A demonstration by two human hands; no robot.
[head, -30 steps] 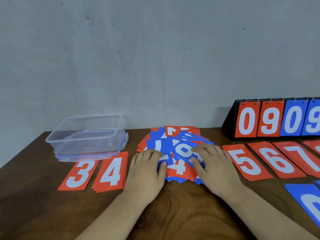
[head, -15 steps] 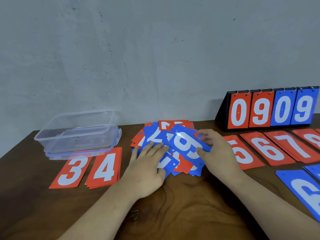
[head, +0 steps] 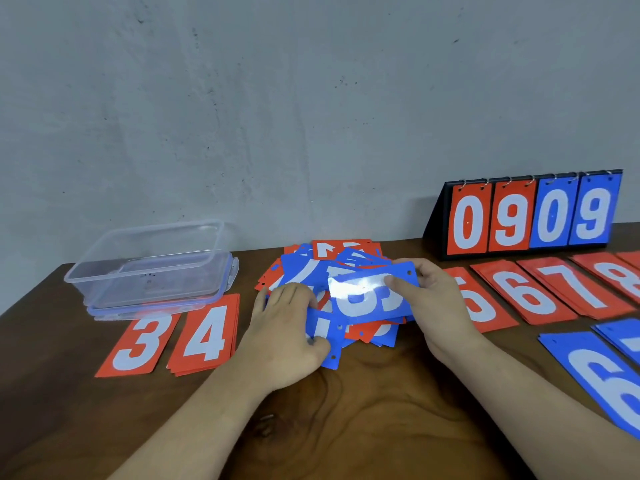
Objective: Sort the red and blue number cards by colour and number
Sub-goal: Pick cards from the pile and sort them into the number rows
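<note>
A mixed heap of red and blue number cards (head: 311, 268) lies mid-table. My right hand (head: 436, 299) pinches a blue card (head: 363, 299), lifted and tilted above the heap; glare hides part of its digit. My left hand (head: 287, 334) rests on the heap's left front, its fingers and thumb around the edge of a lower blue card (head: 329, 344). Red stacks 3 (head: 138, 341) and 4 (head: 204, 334) lie to the left. Red stacks 5 (head: 481, 306), 6 (head: 523, 292), 7 (head: 575, 282) and 8 (head: 616, 275) lie to the right. A blue 6 card (head: 602, 379) sits front right.
A clear plastic box (head: 152, 265) stands on its lid at the back left. A black flip scoreboard (head: 530, 216) showing 0 9 0 9 stands at the back right against the grey wall. Bare wooden table (head: 346, 410) lies in front of the heap.
My right hand has lifted the blue card off the heap and tilted it up. My left hand has slid to the heap's left front edge. The camera view has shifted left.
</note>
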